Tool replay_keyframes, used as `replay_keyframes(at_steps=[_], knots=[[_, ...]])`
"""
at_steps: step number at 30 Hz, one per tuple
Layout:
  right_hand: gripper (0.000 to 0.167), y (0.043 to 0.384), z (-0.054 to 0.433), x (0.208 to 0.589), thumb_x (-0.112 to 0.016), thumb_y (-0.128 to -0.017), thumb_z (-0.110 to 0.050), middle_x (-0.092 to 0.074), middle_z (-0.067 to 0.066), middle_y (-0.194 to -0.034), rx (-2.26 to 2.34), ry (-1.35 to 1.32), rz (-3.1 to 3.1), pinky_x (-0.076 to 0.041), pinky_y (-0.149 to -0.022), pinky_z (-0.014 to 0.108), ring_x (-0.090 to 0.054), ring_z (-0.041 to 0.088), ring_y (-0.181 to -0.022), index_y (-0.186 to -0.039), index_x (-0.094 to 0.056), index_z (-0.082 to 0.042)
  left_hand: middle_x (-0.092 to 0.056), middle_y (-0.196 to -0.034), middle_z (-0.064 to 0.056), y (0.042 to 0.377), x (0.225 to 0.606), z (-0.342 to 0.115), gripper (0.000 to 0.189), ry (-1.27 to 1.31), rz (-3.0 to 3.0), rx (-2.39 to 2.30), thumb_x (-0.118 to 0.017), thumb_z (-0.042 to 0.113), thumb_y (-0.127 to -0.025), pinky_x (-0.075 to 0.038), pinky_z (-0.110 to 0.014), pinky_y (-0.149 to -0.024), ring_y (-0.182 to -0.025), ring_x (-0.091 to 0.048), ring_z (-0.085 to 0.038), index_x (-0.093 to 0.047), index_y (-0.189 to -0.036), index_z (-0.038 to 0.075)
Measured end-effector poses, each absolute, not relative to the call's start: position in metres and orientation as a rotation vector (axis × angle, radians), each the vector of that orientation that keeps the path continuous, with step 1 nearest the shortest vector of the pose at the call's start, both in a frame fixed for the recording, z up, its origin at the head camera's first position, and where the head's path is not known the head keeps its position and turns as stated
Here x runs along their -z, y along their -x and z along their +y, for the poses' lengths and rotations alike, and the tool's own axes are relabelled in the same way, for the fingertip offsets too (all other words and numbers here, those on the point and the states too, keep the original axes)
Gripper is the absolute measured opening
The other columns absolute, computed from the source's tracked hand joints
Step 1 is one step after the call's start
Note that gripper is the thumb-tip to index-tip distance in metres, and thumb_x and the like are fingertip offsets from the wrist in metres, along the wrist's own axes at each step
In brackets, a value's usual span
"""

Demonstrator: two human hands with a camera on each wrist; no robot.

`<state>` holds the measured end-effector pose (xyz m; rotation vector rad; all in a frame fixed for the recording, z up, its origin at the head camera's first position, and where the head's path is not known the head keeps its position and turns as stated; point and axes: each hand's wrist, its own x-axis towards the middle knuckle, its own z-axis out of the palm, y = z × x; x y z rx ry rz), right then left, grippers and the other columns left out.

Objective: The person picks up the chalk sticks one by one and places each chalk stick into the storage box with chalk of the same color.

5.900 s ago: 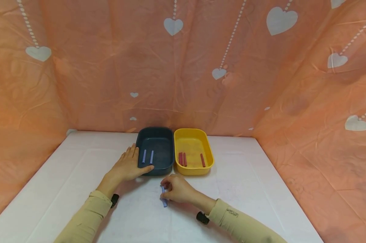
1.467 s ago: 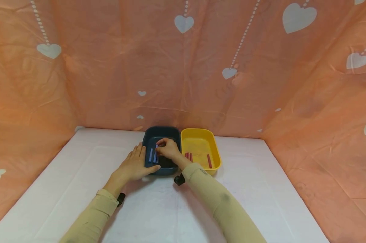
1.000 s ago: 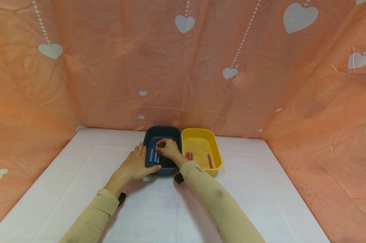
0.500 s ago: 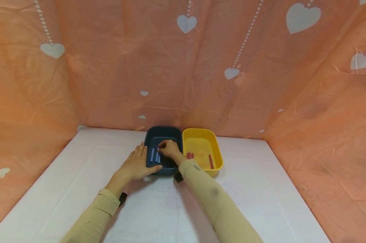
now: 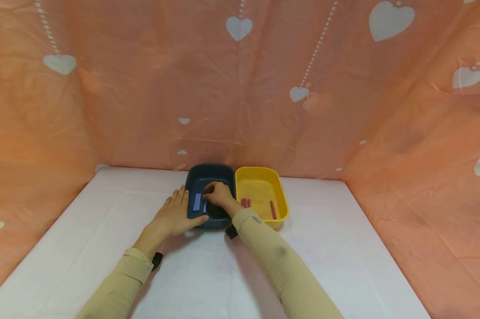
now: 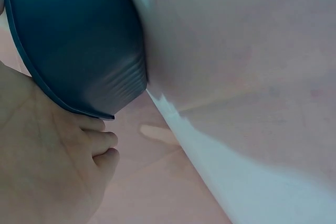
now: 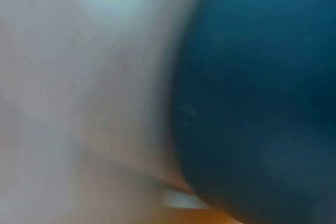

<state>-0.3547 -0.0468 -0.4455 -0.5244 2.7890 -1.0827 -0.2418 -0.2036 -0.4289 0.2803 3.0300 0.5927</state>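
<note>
My left hand (image 5: pixel 172 218) lies flat with spread fingers against the left side and near rim of the dark blue tray (image 5: pixel 212 225); the left wrist view shows this hand (image 6: pixel 47 150) touching the tray's edge (image 6: pixel 73 35). Inside the tray, two blue chalk sticks (image 5: pixel 197 202) lie side by side near the left wall. Just right of them lies a third blue chalk stick (image 5: pixel 204 206). My right hand (image 5: pixel 220 196) reaches into the tray with curled fingers, seeming to pinch this third stick's far end. The fingertips partly hide that end. The right wrist view is blurred, showing mostly the tray's wall (image 7: pixel 252 103).
A yellow tray (image 5: pixel 281 199) touches the dark tray's right side. It holds several red chalk sticks, one (image 5: pixel 273 209) apart at the right; my right sleeve (image 5: pixel 280 252) crosses its near left corner. A white cloth (image 5: pixel 343 248) covers the table, with an orange heart-patterned curtain (image 5: pixel 164 88) behind.
A blue stick was brought from the table into the dark tray. The middle stick has since shifted left against the first, and my right fingers have moved slightly right. My left hand stays put.
</note>
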Motion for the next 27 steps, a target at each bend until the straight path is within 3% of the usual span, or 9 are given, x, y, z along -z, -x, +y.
replay_keyframes(at_steps=[9,16,22,27], knots=[[0.034,0.337,-0.053,0.437,-0.071,-0.099,-0.02,-0.073,0.009,-0.122,1.142,0.577,2.79,-0.056,-0.096,0.032,-0.069,0.022,-0.109,-0.13,-0.07,-0.008,-0.007,-0.168,-0.035,0.242,0.433,-0.215,0.12,-0.268,3.048,-0.558,-0.053,0.077,-0.093,-0.012,-0.065,-0.124,-0.155,-0.01,-0.053,-0.013,-0.159,-0.016],[0.04,0.321,-0.039,0.428,-0.066,-0.101,-0.021,-0.067,0.015,-0.133,1.15,0.82,2.92,-0.056,-0.096,0.035,-0.068,0.025,-0.113,-0.138,-0.066,-0.005,-0.012,-0.169,-0.032,0.241,0.429,-0.221,0.116,-0.271,3.099,-0.553,-0.054,0.076,-0.094,-0.011,-0.068,-0.123,-0.153,-0.01,-0.057,-0.016,-0.161,-0.01],[0.05,0.301,-0.01,0.419,-0.063,-0.105,-0.027,-0.053,0.012,-0.154,1.122,0.875,2.945,-0.039,-0.119,0.044,-0.053,0.03,-0.14,-0.149,-0.055,-0.006,-0.013,-0.17,-0.029,0.234,0.425,-0.225,0.113,-0.236,3.15,-0.519,-0.056,0.074,-0.093,-0.009,-0.068,-0.123,-0.154,-0.01,-0.055,-0.018,-0.163,-0.006],[0.059,0.293,0.025,0.416,-0.059,-0.106,-0.034,-0.045,0.009,-0.162,0.982,0.891,3.029,-0.032,-0.123,0.044,-0.043,0.029,-0.148,-0.157,-0.047,-0.009,-0.011,-0.171,-0.027,0.226,0.42,-0.229,0.115,-0.195,3.188,-0.494,-0.055,0.077,-0.092,-0.007,-0.067,-0.124,-0.156,-0.009,-0.052,-0.017,-0.164,-0.005]])
